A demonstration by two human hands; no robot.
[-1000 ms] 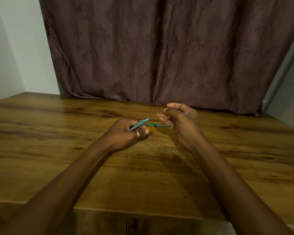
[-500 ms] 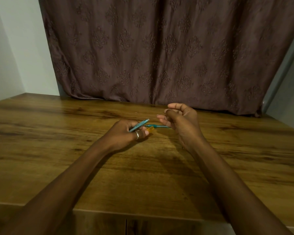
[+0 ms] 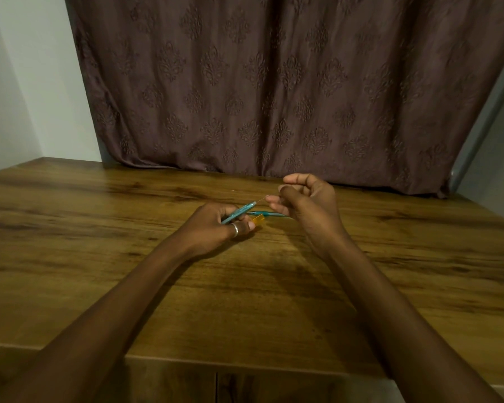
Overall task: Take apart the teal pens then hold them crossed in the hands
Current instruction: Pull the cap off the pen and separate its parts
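The left hand (image 3: pixel 216 231) grips a teal pen barrel (image 3: pixel 239 212) over mid-table. The right hand (image 3: pixel 306 205) pinches its thin refill (image 3: pixel 264 198). I'd pull straight along the barrel, without bending. A second pen (image 3: pixel 266 213) lies just beyond.

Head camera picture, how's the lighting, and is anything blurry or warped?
Head view: dim, warm light with no glare; a soft shadow lies on the table beneath the hands. Head view: wide-angle warp tilts the curtain side edges. Head view: the thin refill pinched by the right hand, running from the teal pen gripped by the left hand, is faint and barely resolved.
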